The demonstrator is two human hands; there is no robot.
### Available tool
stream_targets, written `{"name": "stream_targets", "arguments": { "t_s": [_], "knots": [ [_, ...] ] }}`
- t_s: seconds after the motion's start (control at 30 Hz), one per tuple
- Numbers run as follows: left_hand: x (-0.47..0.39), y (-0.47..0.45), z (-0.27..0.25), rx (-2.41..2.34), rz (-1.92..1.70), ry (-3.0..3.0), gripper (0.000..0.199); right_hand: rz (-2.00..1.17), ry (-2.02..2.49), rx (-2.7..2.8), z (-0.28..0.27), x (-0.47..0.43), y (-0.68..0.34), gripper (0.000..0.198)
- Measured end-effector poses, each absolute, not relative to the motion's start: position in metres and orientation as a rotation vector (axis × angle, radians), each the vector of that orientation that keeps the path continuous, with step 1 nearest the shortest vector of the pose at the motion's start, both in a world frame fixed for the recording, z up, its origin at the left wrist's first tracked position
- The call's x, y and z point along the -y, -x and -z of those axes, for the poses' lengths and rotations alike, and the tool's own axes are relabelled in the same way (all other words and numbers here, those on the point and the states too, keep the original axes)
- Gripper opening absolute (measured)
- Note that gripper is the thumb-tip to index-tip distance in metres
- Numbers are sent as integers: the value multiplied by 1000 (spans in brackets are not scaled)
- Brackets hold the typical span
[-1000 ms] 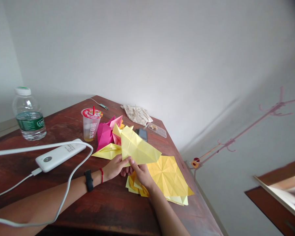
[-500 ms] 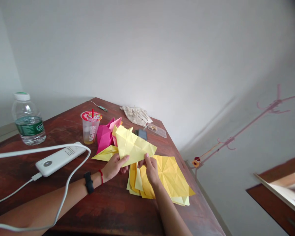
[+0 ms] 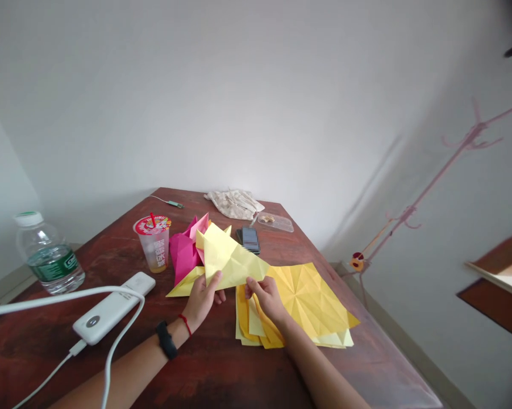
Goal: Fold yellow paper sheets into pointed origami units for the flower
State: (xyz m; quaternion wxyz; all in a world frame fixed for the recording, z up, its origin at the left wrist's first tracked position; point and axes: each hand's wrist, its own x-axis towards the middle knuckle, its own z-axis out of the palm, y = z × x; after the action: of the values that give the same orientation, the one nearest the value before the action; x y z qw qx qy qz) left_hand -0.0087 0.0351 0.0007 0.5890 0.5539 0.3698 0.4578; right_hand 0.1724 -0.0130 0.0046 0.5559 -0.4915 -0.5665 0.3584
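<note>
Raised over the table is a pale yellow sheet of origami paper (image 3: 230, 258), folded and marked with crease lines. My left hand (image 3: 202, 298) pinches its lower left edge, thumb on the near face. At the lower right corner, my right hand (image 3: 266, 295) grips the same paper between thumb and curled fingers. Below and right of it lies a stack of creased yellow paper sheets (image 3: 311, 298), partly covered by my right hand and forearm. Behind the held paper on the left stand magenta and pink folded paper pieces (image 3: 183, 255), with a yellow folded piece (image 3: 183, 284) beside them.
Left on the brown table (image 3: 221, 369) are a lidded drink cup (image 3: 155, 250), a water bottle (image 3: 53, 264) and a white power bank (image 3: 113, 307); its white cable (image 3: 115, 346) crosses near my left forearm. Farther back lie a dark phone-like device (image 3: 250, 240), a clear plastic tray (image 3: 277, 221) and a crumpled cloth (image 3: 234, 203).
The camera view has tilted and shifted, so the table items sit lower in the picture. Both hands keep hold of the paper, which appears turned slightly.
</note>
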Motion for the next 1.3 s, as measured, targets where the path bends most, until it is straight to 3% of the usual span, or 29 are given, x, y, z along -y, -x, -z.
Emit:
{"name": "stream_targets", "arguments": {
  "t_s": [0.27,0.47,0.6,0.77,1.1,1.3],
  "knots": [
    [-45,14,-3,-931,-1167,-1305,46,-1059,1034,1259,-4,10,-181,46],
    [-41,13,-2,-836,-971,-1400,40,-1035,881,799,-16,-4,-215,40],
    [-36,11,3,-801,-834,-1455,44,-1137,964,841,-16,-2,-210,29],
    [-37,11,7,-810,-834,-1457,46,-1279,975,890,-14,3,-192,32],
    [-44,9,10,-842,-898,-1465,41,-1222,981,889,-17,6,-183,38],
    [-43,11,7,-843,-949,-1512,41,-908,1048,974,-11,0,-184,37]
  ]
}}
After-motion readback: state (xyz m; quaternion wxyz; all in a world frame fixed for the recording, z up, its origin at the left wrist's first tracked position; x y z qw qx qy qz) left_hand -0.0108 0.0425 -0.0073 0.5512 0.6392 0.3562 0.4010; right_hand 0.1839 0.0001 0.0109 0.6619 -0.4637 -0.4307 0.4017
